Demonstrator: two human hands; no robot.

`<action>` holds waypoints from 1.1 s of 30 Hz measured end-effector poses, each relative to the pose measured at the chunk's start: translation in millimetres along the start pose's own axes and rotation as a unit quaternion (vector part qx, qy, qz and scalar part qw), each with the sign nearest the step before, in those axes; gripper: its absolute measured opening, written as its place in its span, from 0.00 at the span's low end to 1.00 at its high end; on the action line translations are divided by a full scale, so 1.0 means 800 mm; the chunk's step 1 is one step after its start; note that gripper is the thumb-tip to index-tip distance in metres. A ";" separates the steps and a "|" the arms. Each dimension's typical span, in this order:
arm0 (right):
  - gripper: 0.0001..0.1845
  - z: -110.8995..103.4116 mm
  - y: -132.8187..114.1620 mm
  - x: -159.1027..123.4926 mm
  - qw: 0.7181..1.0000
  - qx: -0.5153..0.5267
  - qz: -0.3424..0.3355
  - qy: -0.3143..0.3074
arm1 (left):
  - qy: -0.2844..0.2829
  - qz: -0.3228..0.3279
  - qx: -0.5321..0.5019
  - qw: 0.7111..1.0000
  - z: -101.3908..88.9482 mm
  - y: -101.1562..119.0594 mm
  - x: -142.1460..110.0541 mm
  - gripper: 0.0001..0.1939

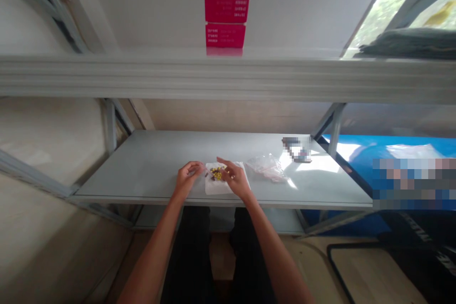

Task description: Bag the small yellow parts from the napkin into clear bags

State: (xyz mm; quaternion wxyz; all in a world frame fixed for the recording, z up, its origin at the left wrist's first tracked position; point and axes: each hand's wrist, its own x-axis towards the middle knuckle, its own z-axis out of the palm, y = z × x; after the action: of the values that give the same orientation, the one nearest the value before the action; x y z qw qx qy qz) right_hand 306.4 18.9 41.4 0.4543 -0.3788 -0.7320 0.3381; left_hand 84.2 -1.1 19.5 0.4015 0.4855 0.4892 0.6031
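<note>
My left hand (187, 175) is closed in a pinch on a small clear plastic bag (205, 169), beside the left edge of a white sheet (215, 190). On that sheet lies a small heap of yellow and dark pieces (215, 174), too small to name exactly. My right hand (235, 179) hovers over the heap's right side, its fingers apart and one stretched toward the left. Whether its fingertips touch any pieces is hard to make out. To the right of the sheet rests a crumpled clear plastic bag (267, 168).
The grey tabletop (153, 166) carries a blurred-out object (297, 149) at its back right. A shelf beam (178, 78) crosses above, with red boxes (228, 7) stacked on the shelf. At far right are a blue surface (359, 152) and a pixelated area.
</note>
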 end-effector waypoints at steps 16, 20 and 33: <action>0.06 -0.033 0.063 0.000 0.958 -0.283 0.009 0.039 | 0.014 0.002 0.039 0.999 0.001 0.000 0.001 0.22; 0.08 -0.033 0.060 -0.001 0.954 -0.299 -0.004 0.025 | 0.010 0.010 0.054 0.998 0.002 0.002 0.000 0.22; 0.11 -0.035 0.057 -0.003 0.963 -0.265 0.028 0.038 | -0.023 0.046 0.103 0.993 -0.003 -0.002 0.000 0.23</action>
State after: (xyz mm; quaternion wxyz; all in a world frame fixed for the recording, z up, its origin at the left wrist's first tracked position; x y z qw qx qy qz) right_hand 344.3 42.9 12.1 0.3558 -0.5184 -0.7666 0.1303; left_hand 81.8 -1.6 17.7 0.3319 0.5603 0.5167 0.5559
